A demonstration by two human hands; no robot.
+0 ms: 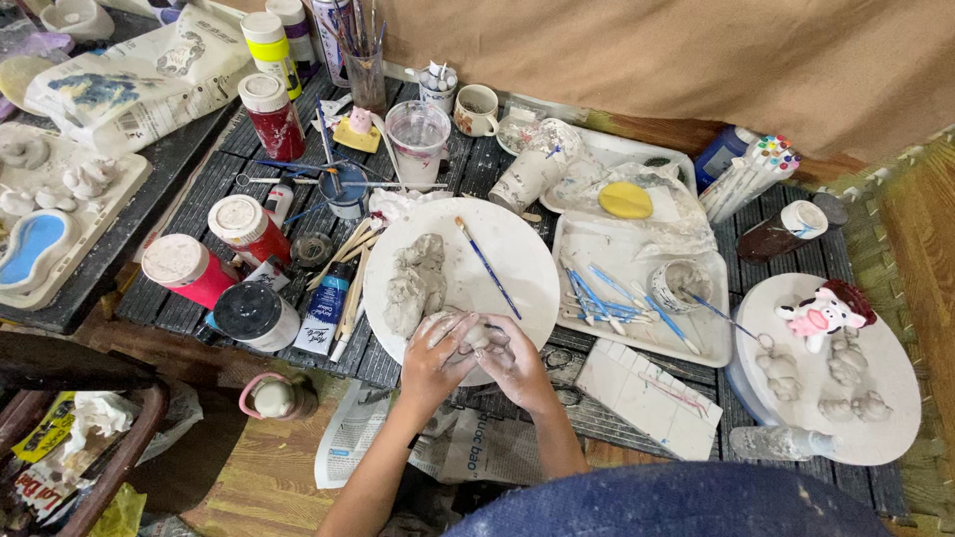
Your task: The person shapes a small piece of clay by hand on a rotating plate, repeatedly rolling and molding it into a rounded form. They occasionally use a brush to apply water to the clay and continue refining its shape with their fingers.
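Both my hands close around a lump of grey clay [473,336] at the near edge of a round white board [517,249]. My left hand [435,356] cups it from the left. From the right my right hand [512,360] presses on it. Just beyond, a larger grey clay figure [416,283] lies on the same board. A blue-handled brush [487,267] rests across the board's middle.
Paint bottles [189,268] and a pile of wooden sticks [348,283] crowd the left. A white tray [637,338] of blue tools sits right of the board. Farther right another round board [885,368] carries a pink pig figure [821,316] and small clay figures. Newspaper [358,438] lies near me.
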